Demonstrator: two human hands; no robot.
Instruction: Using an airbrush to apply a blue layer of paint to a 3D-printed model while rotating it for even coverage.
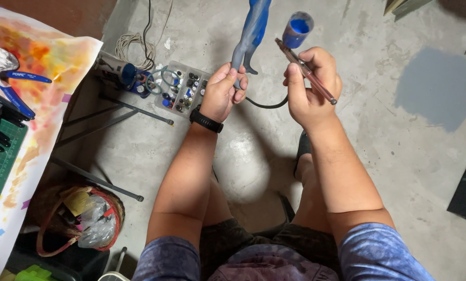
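The left hand (223,91), a black wristband (206,119) just below it, has its fingers curled tight around the lower stem of a grey-and-blue painted figure (252,32), which rises away from the knuckles toward the top of the view. Just beside it, the right hand (311,83) pinches a slim airbrush (306,72) between thumb and fingers, the index finger resting along the top of the barrel; the tool runs diagonally across the fingers, its rear end jutting out past the thumb side. Just beyond the fingertips sits the airbrush's paint cup (297,28) holding blue paint, close to the figure. A black hose (267,104) loops below, between the two hands. Farther off past the left-hand fingers, on the concrete floor (379,135), lies a clear compartment box (183,88) of small bottles.
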